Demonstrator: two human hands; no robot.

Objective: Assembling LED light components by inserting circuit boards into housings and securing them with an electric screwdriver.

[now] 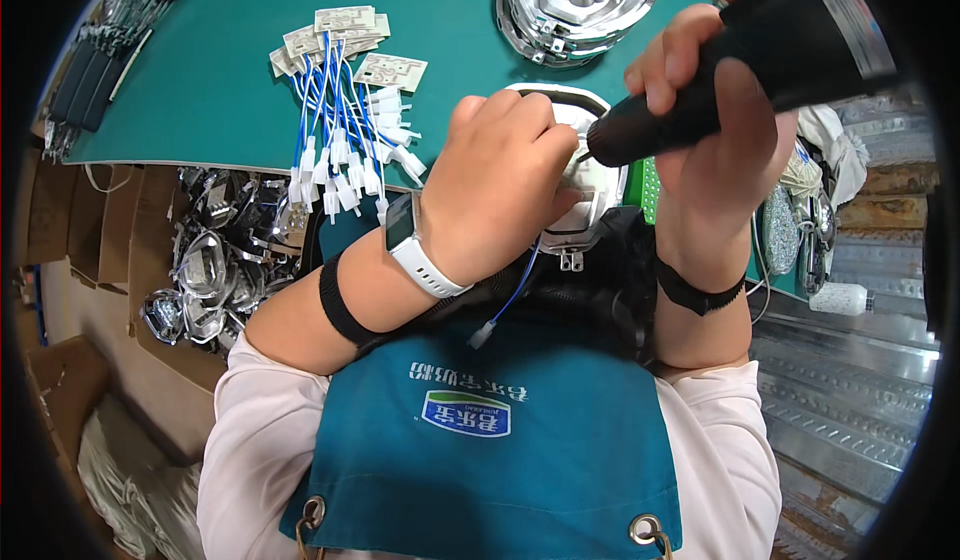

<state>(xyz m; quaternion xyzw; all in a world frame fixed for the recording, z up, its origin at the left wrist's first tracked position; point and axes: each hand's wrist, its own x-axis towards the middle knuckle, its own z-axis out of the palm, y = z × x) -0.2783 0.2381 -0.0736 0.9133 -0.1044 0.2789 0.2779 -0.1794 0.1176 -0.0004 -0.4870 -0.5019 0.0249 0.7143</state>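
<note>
A chrome lamp housing (598, 200) lies at the table's near edge, in front of my body. My left hand (500, 185) rests on it with curled fingers. What its fingertips pinch, if anything, is hidden. In my right hand (690, 90) is a black electric screwdriver (740, 85), held at a slant. Its bit points down into the housing, close to my left fingertips. A blue wire (520, 285) with a white connector (482, 335) hangs from below the housing, over my lap.
Left of the housing lie several small circuit boards (345, 22) with blue and white wires ending in white connectors (340, 175). Stacked chrome housings (575, 5) stand behind. A cardboard box (150, 250) of chrome parts is at the left; a green perforated piece (650, 190) lies at the right.
</note>
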